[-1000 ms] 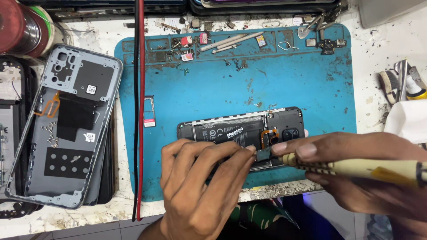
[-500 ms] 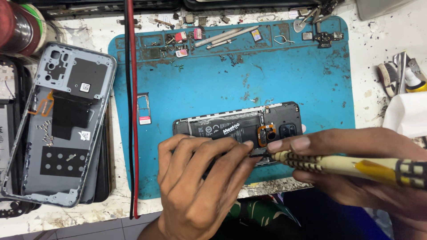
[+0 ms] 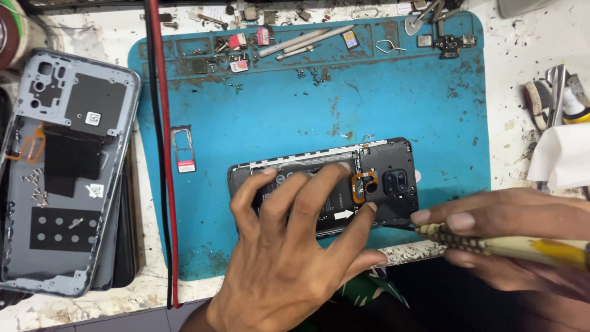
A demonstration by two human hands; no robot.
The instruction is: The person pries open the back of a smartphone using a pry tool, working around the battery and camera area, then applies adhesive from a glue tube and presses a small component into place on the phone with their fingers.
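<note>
Two hands work on an opened phone on a blue mat.

The left hand (image 3: 289, 258) lies on the phone (image 3: 326, 184) with fingers (image 3: 319, 190) spread, pressing it flat near the front edge of the mat (image 3: 393, 92). The right hand (image 3: 510, 240) pinches a screwdriver (image 3: 491, 245) between thumb and fingers; its tip touches the lower right corner of the phone. A grey back cover (image 3: 61, 172) lies at the left, off the mat.
</note>
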